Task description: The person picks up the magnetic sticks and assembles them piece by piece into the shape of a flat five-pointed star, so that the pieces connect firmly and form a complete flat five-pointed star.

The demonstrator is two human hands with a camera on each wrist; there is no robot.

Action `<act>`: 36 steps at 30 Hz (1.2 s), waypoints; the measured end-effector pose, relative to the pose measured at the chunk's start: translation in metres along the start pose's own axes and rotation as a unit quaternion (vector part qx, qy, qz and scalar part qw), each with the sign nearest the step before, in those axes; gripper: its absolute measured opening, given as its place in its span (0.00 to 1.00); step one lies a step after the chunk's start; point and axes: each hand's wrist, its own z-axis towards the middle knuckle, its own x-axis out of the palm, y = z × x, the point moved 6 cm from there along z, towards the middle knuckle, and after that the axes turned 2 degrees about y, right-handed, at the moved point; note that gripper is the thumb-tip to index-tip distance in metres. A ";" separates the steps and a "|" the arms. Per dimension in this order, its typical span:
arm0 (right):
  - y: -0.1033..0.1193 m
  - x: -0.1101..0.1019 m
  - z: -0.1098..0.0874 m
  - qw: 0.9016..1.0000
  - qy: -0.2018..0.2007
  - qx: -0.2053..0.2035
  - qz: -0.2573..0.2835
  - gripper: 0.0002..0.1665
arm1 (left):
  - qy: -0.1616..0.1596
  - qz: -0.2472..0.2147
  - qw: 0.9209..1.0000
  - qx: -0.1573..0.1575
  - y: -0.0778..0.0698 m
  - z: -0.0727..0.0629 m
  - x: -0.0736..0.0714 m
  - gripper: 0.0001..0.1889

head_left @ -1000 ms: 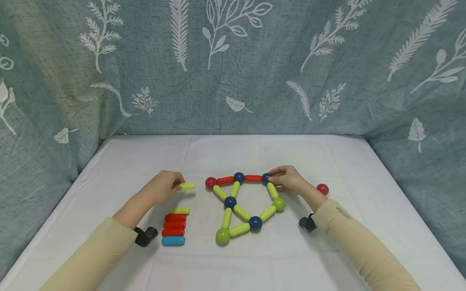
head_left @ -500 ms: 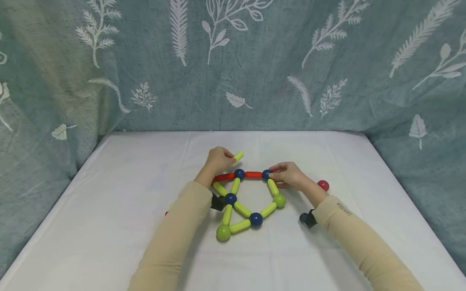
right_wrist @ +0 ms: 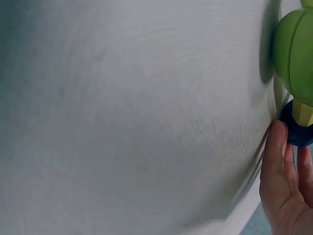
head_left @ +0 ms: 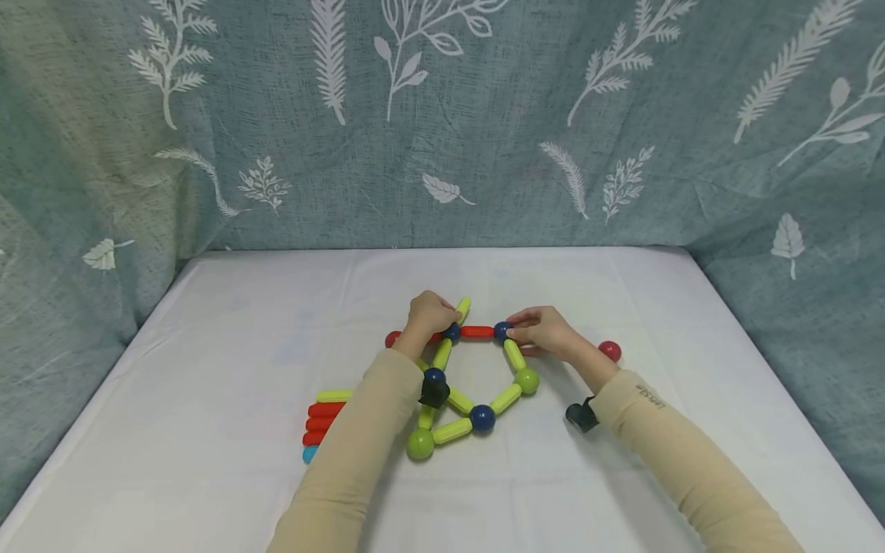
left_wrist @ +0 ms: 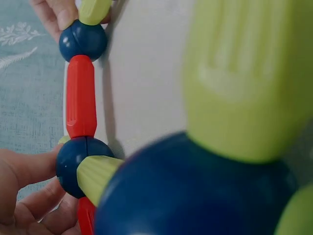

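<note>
A: Backdrop?
B: Teal curtain, white leaf prints. White table in front.
A: Sleeves?
B: Both beige. Left sleeve crosses in front of part of the frame.
A: Frame layout?
B: Mid-table. Lime and red rods joined by blue, green and red balls; five-sided loop on its right.
A: Hands?
B: Left hand at the far side, pinching a lime rod near its lower end. Right hand grips the corner ball, blue, between thumb and fingers.
A: Where's that lime rod exactly?
B: At the back ball, also blue, angled outward from the loop. Seated or just close? Can't tell, fingers cover the joint.
A: Spares?
B: Row left of the frame: one lime, three red, one blue, right ends behind the sleeve. Loose red ball just beyond the right wrist.
</note>
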 end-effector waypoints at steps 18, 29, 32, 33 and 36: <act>-0.001 0.001 0.001 1.000 0.004 -0.006 0.012 0.20 | 0.015 0.085 0.994 0.072 -0.006 -0.015 -0.016 0.15; -0.002 -0.001 0.001 1.000 0.000 -0.004 0.011 0.20 | 0.095 0.178 0.973 0.109 0.032 -0.031 -0.063 0.12; -0.002 0.000 0.000 1.000 -0.001 -0.005 0.011 0.20 | 0.091 0.160 0.976 0.115 0.041 -0.032 -0.065 0.11; -0.002 0.000 0.000 1.000 -0.002 -0.005 0.010 0.20 | 0.088 0.156 0.977 0.115 0.043 -0.032 -0.065 0.11; -0.002 0.001 -0.001 1.000 -0.008 -0.006 0.006 0.20 | 0.074 0.153 0.979 0.115 0.044 -0.033 -0.065 0.11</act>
